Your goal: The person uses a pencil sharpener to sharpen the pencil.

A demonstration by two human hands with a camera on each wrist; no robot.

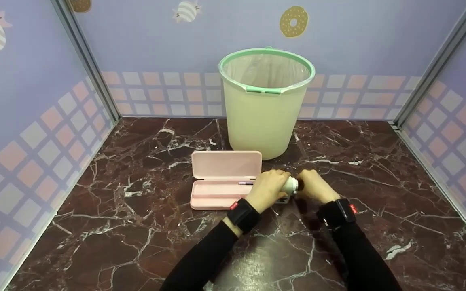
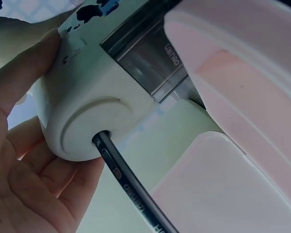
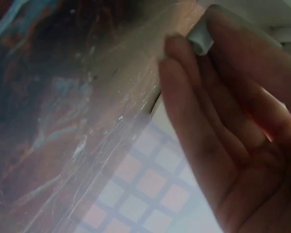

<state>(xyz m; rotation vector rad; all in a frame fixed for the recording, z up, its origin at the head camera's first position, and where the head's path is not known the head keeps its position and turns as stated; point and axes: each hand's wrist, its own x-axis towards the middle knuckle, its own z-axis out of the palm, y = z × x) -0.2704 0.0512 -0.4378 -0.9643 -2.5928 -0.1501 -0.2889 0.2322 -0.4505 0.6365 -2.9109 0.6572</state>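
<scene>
My left hand [image 1: 268, 186] grips a pale green-white crank pencil sharpener [image 1: 289, 186], its fingers curled round the body. A dark pencil [image 2: 131, 189] is inserted in the round hole of the sharpener, as the left wrist view shows. The sharpener's clear shavings drawer [image 2: 153, 58] faces the pink case. On the sharpener's other side is my right hand [image 1: 314, 186]; in the right wrist view it pinches a small pale crank knob [image 3: 201, 39] between thumb and fingers. Most of the crank is hidden.
Left of the hands lies an open pink pencil case [image 1: 212, 198], its lid raised. A tall pale green bin [image 1: 263, 117] with a clear liner stands behind, near the back wall. Patterned walls enclose the dark marbled table [image 1: 136, 226] at the back and sides.
</scene>
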